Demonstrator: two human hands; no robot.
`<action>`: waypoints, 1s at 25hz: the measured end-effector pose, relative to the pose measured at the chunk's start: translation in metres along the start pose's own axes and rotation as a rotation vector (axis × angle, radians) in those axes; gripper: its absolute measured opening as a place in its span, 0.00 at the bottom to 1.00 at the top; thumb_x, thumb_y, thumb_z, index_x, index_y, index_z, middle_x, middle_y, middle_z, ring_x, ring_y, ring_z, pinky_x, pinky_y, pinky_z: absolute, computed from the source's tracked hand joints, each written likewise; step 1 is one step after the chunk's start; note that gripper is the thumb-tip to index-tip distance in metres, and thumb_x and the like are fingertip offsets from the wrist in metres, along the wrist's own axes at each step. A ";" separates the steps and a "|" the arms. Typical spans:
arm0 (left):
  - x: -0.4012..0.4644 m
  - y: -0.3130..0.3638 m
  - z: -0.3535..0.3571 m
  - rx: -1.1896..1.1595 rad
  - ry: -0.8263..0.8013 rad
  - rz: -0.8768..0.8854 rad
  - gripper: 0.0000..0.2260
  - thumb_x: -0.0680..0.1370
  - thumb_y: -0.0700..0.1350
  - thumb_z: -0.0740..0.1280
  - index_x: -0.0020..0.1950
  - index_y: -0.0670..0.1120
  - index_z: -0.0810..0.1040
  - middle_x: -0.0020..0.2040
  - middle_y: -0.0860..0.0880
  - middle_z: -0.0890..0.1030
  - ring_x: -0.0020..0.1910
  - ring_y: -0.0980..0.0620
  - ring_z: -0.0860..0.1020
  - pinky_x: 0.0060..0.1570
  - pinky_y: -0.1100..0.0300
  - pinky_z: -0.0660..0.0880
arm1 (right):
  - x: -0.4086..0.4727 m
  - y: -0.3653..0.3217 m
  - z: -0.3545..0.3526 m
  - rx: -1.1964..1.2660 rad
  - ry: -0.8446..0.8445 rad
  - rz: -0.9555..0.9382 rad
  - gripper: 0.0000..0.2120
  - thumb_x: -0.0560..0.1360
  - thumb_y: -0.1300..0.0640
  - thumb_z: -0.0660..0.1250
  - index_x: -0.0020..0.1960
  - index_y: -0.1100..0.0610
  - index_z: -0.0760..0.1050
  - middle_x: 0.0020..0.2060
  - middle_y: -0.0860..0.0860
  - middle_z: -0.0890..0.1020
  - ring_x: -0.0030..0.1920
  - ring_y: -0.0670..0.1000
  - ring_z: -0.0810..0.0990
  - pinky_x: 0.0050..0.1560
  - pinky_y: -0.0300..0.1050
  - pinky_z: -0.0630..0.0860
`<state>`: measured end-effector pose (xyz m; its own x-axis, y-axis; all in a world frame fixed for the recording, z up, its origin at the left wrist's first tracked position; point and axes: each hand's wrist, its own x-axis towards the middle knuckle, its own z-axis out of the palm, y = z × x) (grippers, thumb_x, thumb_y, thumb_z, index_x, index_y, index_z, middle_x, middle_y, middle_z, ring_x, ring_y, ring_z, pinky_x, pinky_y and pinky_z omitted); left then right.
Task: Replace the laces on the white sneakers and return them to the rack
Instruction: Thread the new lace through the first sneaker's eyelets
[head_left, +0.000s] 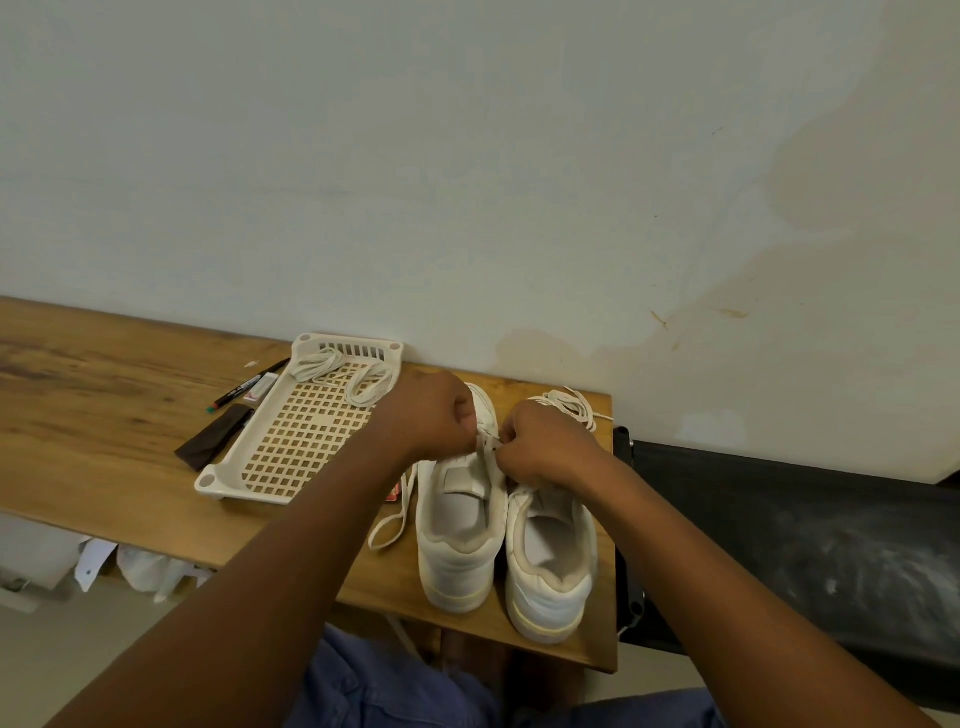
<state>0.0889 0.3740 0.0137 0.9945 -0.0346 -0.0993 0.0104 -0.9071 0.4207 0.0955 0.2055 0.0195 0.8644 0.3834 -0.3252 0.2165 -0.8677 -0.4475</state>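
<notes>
Two white leather low-top sneakers stand side by side on the wooden table (130, 415), heels toward the person, and serve as the landmark here. The left white sneaker (457, 540) has its tongue lifted, and both hands meet over its lacing area. The left hand (431, 410) has its fingers curled and pinches a thin white lace (488, 434) at the eyelets; the right hand (545, 441) also has its fingers curled in and pinches the same lace from the other side, the fingertips of the two hands almost touching. The right white sneaker (550, 566) sits touching the left one, partly under the right wrist. A loose flat white lace (395, 512) trails on the table just left of the sneakers. Another bundle of white laces (569, 405) lies beyond the sneakers, near the wall. Left of the sneakers rests a cream plastic lattice rack tray (291, 441), holding two coiled white laces (343, 371) at its far end. Left of the tray lie a black marker pen (249, 384) and a dark brown folded strip (213, 436)
</notes>
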 end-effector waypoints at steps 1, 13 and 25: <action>0.002 0.000 0.003 0.029 0.006 0.000 0.02 0.69 0.45 0.74 0.39 0.47 0.85 0.40 0.51 0.85 0.43 0.51 0.82 0.45 0.52 0.82 | -0.002 -0.002 0.000 -0.004 -0.010 0.008 0.12 0.73 0.60 0.65 0.34 0.54 0.65 0.31 0.51 0.70 0.33 0.51 0.70 0.34 0.42 0.66; -0.001 -0.007 -0.010 -0.090 0.114 -0.112 0.04 0.70 0.48 0.74 0.44 0.54 0.83 0.47 0.57 0.82 0.47 0.56 0.80 0.49 0.55 0.79 | -0.009 -0.004 -0.004 0.001 -0.012 -0.013 0.18 0.75 0.58 0.66 0.64 0.49 0.72 0.56 0.51 0.80 0.53 0.53 0.81 0.50 0.51 0.80; -0.005 -0.016 -0.020 0.061 0.196 -0.301 0.05 0.69 0.44 0.71 0.43 0.52 0.79 0.45 0.51 0.81 0.43 0.51 0.79 0.44 0.55 0.79 | -0.010 -0.006 -0.009 0.010 0.032 -0.019 0.14 0.71 0.59 0.66 0.53 0.45 0.74 0.43 0.43 0.77 0.44 0.50 0.78 0.39 0.44 0.71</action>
<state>0.0861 0.3972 0.0255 0.9491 0.3132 -0.0332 0.3051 -0.8880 0.3442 0.0893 0.2036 0.0327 0.8744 0.3892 -0.2897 0.2286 -0.8571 -0.4617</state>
